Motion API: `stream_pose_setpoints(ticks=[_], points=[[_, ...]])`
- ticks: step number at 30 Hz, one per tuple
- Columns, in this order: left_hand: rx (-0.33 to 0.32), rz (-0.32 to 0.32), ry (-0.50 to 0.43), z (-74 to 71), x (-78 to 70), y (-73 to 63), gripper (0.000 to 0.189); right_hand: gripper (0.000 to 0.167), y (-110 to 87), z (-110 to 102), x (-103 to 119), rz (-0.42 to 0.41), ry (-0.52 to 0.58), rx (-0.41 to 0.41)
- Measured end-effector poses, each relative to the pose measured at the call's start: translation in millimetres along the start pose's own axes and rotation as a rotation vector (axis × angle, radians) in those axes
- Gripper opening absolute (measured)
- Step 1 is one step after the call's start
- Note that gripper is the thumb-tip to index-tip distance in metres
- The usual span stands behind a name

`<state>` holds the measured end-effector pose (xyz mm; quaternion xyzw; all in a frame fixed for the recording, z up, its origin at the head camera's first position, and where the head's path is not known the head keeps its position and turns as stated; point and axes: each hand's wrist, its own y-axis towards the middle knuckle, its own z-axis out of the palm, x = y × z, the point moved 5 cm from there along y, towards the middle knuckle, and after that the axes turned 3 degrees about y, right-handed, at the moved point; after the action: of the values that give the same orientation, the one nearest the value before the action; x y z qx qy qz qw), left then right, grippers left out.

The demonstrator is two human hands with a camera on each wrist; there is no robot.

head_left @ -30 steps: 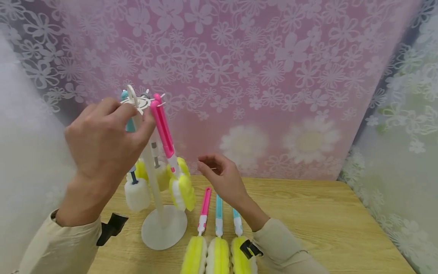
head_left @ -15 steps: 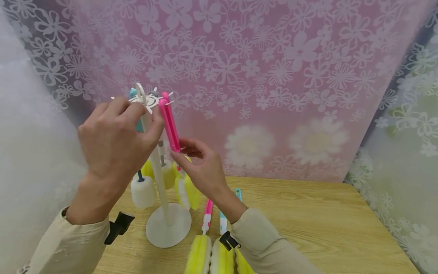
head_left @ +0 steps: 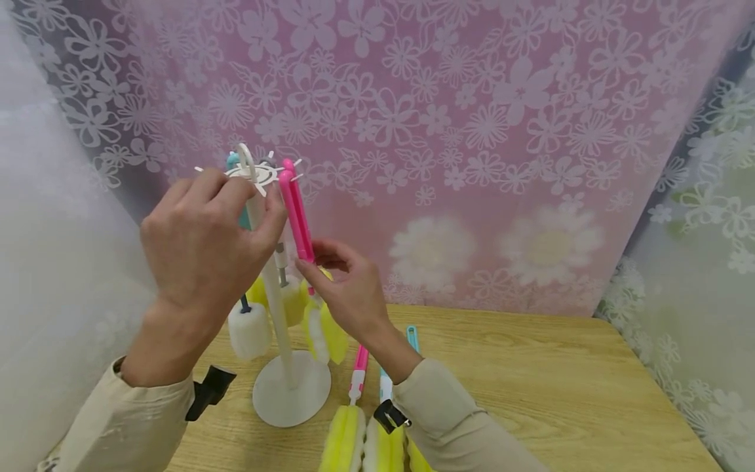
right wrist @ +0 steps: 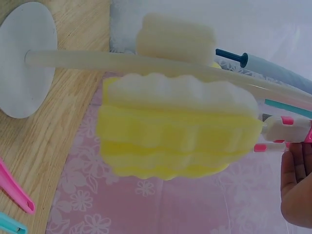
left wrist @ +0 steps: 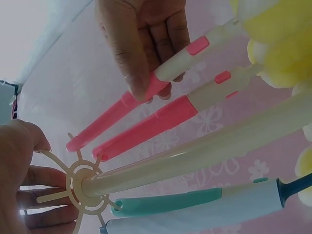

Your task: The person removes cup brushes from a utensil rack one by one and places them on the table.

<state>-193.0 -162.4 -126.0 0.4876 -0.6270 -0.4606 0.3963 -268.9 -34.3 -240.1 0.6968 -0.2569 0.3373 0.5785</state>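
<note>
1. Hanging by their handle ends from the spoked ring atop a white stand (head_left: 282, 341) are several sponge brushes: a pink-handled brush (left wrist: 105, 120), a second pink brush (left wrist: 151, 129) just beside it, a teal-handled brush (left wrist: 168, 201), and a pale-handled brush (left wrist: 195, 218) with a dark neck and a white sponge head.
2. Behind the pole, a pale sponge head (head_left: 293, 303) on a grey neck shows partly.
3. The stand's round base (head_left: 307, 406) sits flat on the wooden bench (head_left: 531, 380), the pole tilted a little in the head view.
4. Lying on the bench near the base are a pink brush (head_left: 358, 380) and, partly covered by the right sleeve (head_left: 454, 419), blue-handled ones (head_left: 412, 337).
5. The left hand (head_left: 206, 226) is raised at the top of the stand, back of the hand toward the head camera, its fingers clamped around the ring's spokes.
6. The right hand (head_left: 350, 285) is lower, reaching across to the hanging pink-handled brush farther from the pole; thumb in front and fingers behind, it pinches the lower part of that handle.
7. A flowered pink curtain (head_left: 448, 164) hangs behind.
</note>
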Motion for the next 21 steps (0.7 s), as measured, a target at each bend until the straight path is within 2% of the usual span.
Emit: stream_pose_setpoints(ticks=[6, 11, 18, 21], points=[[-0.004, -0.005, -0.009, 0.5, 0.3, -0.5, 0.04, 0.026, -0.2, -14, 8, -0.043, 0.04, -0.041], [-0.008, -0.001, -0.005, 0.7, -1.0, -0.7, 0.041, 0.023, 1.0, -37, 19, -0.085, 0.066, -0.092], [-0.017, -0.014, -0.003, 0.3, -1.6, -1.2, 0.04, 0.022, -1.2, -81, 22, -0.113, -0.007, -0.169], [-0.02, -0.011, -0.001, 1.1, -2.1, -0.7, 0.043, 0.023, -6.1, -106, 18, -0.09, -0.041, -0.218]])
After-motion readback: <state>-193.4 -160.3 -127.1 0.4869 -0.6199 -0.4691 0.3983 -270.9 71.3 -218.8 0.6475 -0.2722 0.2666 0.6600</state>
